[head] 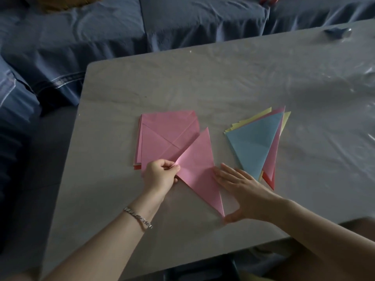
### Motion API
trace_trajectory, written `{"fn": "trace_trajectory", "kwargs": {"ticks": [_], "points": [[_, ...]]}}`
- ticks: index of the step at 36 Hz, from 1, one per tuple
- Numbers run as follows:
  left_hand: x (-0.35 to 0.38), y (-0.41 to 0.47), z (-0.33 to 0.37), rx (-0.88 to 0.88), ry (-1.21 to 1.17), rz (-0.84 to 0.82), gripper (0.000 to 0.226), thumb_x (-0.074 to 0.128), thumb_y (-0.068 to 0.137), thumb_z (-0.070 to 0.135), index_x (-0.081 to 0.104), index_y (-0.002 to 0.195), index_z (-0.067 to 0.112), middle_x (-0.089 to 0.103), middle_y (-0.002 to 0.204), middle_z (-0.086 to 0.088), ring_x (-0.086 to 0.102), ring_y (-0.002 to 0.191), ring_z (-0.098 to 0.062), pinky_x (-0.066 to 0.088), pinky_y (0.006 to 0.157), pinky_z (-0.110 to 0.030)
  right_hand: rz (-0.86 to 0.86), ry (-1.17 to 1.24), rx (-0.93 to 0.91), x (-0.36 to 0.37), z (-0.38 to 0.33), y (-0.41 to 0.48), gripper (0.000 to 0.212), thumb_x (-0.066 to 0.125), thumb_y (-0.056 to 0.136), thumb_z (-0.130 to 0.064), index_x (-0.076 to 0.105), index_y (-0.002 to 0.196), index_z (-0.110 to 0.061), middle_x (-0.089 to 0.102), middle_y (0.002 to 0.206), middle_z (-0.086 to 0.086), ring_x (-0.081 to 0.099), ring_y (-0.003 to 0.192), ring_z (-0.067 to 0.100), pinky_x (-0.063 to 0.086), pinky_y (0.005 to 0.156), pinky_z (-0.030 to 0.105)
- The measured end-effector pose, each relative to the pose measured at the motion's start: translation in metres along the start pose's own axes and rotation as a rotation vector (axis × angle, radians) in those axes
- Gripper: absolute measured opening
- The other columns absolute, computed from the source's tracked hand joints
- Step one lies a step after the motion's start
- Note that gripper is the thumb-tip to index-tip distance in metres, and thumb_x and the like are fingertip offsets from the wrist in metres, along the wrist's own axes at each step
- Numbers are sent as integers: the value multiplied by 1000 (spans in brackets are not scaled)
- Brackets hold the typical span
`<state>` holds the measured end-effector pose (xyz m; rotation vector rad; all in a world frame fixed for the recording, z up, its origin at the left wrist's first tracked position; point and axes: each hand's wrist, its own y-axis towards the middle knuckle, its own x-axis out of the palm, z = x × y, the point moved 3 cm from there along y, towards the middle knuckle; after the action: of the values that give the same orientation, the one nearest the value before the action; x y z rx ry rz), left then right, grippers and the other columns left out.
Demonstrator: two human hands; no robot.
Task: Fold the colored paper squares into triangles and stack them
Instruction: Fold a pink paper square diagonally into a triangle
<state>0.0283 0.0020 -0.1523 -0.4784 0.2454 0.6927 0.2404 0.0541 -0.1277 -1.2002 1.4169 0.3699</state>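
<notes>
— Two piles on the tabletop, one loose sheet between them. Step in hand?

— Looks like the fold of the pink triangle: doubled over, lying toward the near edge, its left side overlapping the pile of unfolded squares, which sits nearer the left edge.

— Crease set?

— Hard to tell. Probably being pressed flat right now.

— Hands?

— Left hand: reaching in from the near-left corner, bracelet on the wrist, fingers curled, thumb and forefinger pinching the triangle's left corner. Right hand: palm down, fingers straight and close together, resting flat on the triangle's right edge, thumb spread out toward the near tip.

— Next move?

— Judging from the layout: finish smoothing the crease, then lift or slide the pink triangle to the right, onto the stack of folded triangles, blue on top, just beside the right hand. Calls for a release of the left pinch or a clean hand-over, and for some care in lining up the long edges, given the fanned look of that stack, with yellow, pink and red edges showing underneath.

— Far along?

— Not very, by the look of it: plenty of squares waiting in the pile.
</notes>
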Motion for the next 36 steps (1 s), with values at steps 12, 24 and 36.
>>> {"fn": "trace_trajectory", "kwargs": {"ticks": [12,24,36], "points": [[-9,-27,30,75,-329,-141,14,65,81,0,62,70,8,61,46,6,55,40,-3,50,46,-15,550,1114,168,-28,-22,-5,47,57,83,10,63,91,-36,68,87,-12,66,81,0,55,77,21],[-36,13,20,582,685,-188,68,77,72,22,48,132,10,42,142,-5,32,136,-19,19,109,-21,843,707,689,-55,53,-31,29,60,84,-9,65,111,-16,56,103,9,55,93,23,47,77,31],[-37,27,8,740,908,-203,68,60,83,46,35,141,19,32,149,4,21,140,-11,14,114,-26,558,576,426,-30,1,6,23,65,82,-15,66,104,-20,46,102,-2,51,99,18,41,86,27]]}}
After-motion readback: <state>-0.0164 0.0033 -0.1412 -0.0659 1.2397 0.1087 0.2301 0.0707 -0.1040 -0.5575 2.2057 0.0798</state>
